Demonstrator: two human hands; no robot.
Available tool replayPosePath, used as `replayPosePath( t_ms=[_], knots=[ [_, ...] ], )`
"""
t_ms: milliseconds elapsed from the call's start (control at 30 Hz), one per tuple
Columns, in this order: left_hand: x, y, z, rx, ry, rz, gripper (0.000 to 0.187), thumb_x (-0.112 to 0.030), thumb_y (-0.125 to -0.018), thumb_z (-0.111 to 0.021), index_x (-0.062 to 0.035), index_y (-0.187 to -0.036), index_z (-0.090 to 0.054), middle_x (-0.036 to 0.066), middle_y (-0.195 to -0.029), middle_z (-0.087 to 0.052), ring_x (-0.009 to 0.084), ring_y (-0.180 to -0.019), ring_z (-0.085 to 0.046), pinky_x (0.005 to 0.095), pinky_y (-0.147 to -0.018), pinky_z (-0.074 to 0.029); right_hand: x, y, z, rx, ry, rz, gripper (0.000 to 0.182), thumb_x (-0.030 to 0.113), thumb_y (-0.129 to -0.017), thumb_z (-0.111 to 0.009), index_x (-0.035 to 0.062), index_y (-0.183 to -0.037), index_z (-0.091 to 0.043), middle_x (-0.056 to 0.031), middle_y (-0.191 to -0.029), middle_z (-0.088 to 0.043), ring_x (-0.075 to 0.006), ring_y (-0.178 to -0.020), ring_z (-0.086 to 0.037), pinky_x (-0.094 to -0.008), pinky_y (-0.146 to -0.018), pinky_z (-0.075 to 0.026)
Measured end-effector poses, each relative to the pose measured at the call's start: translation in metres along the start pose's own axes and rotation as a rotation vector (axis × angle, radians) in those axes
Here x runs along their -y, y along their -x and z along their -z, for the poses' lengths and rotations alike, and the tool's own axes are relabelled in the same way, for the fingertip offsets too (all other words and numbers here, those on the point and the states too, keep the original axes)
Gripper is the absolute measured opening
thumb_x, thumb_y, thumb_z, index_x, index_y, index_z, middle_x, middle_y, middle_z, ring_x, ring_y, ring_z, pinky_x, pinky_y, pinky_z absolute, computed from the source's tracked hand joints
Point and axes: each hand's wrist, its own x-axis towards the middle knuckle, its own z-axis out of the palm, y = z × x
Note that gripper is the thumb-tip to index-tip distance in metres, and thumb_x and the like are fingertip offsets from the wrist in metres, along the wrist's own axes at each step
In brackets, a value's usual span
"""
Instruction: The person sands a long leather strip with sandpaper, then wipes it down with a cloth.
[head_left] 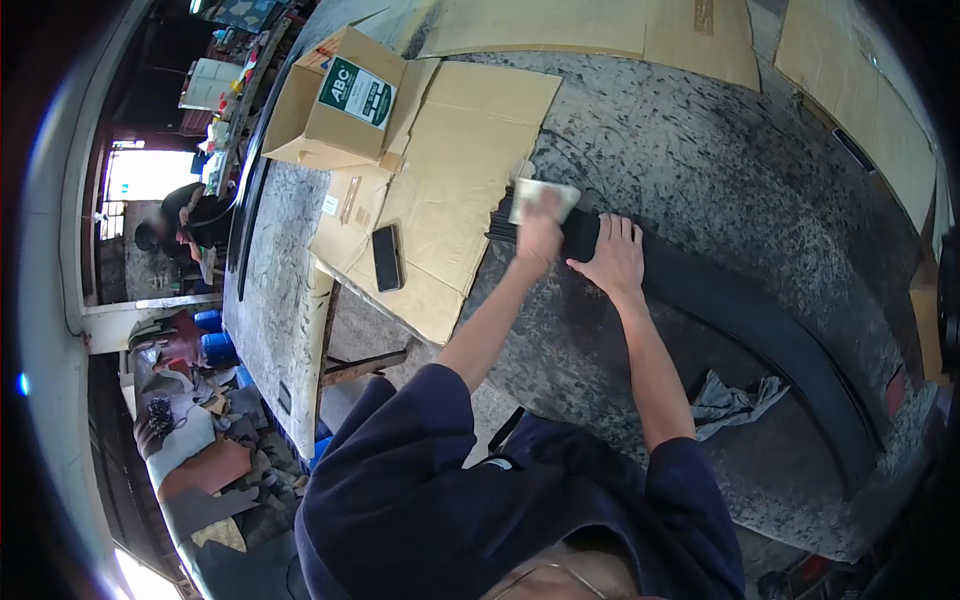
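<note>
Left grip (541, 238) closed on pale pad (563, 193) | right grip (617, 266) spread on black strips (735, 300) | carton (340, 130) — contents unclear

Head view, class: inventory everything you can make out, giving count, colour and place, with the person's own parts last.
Black strips: several, exact count unclear, black, centre to lower right
Pale pad: one, whitish, at the strips' left end
Phone: one, black, on cardboard
Box: one, brown, green-and-white label, upper left
Cardboard sheets: several, tan, table's upper side
Grey cloth: one, grey, beside right forearm
Worktable: one, mottled grey, centre
Scraps: many, mixed colours, lower left
Blue containers: at least two, blue, left
Other person: one, dark clothing, far left
Shirt: one, navy, bottom
Left hand: one, bare, gripping pale pad
Right hand: one, bare, flat on strips
</note>
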Motion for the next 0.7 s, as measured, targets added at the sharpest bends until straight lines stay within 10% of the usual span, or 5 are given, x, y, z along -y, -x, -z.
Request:
replayPosePath(
  t_ms=[67,200,433,533,700],
  knots=[
    [0.008,0.012,-0.001,-0.032,0.003,-0.268,0.054,-0.003,-0.078,-0.057,-0.0005,-0.133,-0.058,0.015,-0.143,-0.054,0.0293,-0.138,-0.045,0.0543,-0.115,-0.032,0.0,-0.002,-0.003,-0.019,0.012,0.013,0.1,0.061,-0.065,-0.082,-0.0006,-0.136,-0.048,-0.0108,-0.133,-0.053,-0.027,-0.128,-0.043,-0.0432,-0.112,-0.03],
    [0.063,-0.005,0.021,-0.093,0.295,0.363,0.051,0.006,-0.078,-0.052,0.0028,-0.128,-0.057,0.023,-0.134,-0.058,0.0417,-0.122,-0.056,0.0436,-0.107,-0.043,-0.001,0.0,0.006,0.015,0.021,-0.013,0.1,0.06,-0.067,-0.08,-0.0014,-0.138,-0.047,-0.0114,-0.135,-0.052,-0.0269,-0.128,-0.043,-0.0436,-0.112,-0.03],
    [-0.004,0.023,0.01,-0.067,0.129,-0.257,0.057,-0.004,-0.078,-0.056,-0.001,-0.135,-0.056,0.016,-0.145,-0.053,0.0288,-0.141,-0.043,0.0493,-0.118,-0.03,-0.001,0.003,0.003,-0.063,-0.011,0.04,0.094,0.054,-0.065,-0.084,-0.001,-0.133,-0.048,-0.0105,-0.13,-0.055,-0.0279,-0.123,-0.047,-0.0434,-0.108,-0.033],
    [0.027,0.008,0.018,-0.011,0.278,0.268,0.057,-0.005,-0.079,-0.056,-0.0011,-0.136,-0.054,0.014,-0.146,-0.052,0.0284,-0.143,-0.041,0.0481,-0.118,-0.029,-0.001,0.003,-0.001,-0.081,0.02,0.025,0.096,0.053,-0.065,-0.084,-0.0012,-0.135,-0.047,-0.0103,-0.129,-0.055,-0.0281,-0.123,-0.047,-0.043,-0.109,-0.033],
    [-0.043,0.037,-0.015,-0.228,0.085,-0.232,0.058,0.003,-0.077,-0.058,-0.0007,-0.135,-0.055,0.017,-0.141,-0.055,0.036,-0.132,-0.049,0.0432,-0.111,-0.039,-0.006,-0.001,-0.014,-0.128,0.042,0.066,0.101,0.052,-0.064,-0.086,-0.003,-0.139,-0.046,-0.0144,-0.13,-0.054,-0.0294,-0.123,-0.047,-0.0451,-0.111,-0.033]
  ],
)
